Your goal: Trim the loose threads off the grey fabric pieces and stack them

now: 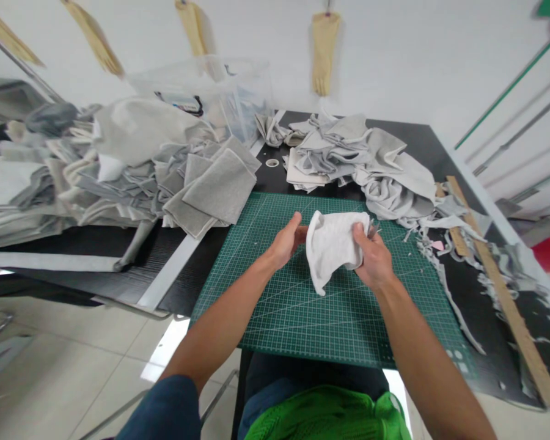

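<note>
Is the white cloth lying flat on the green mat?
No, the right hand holds the white cloth, curved and curled at its edge, above the green mat.

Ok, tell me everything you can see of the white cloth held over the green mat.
The white cloth is a small, soft-looking piece, plain, with a thick, curled left edge and a pointed corner hanging down. It is bent, not flat, above the green mat. The right hand grips its right side, thumb on top; whether the left hand touches it is unclear.
</note>
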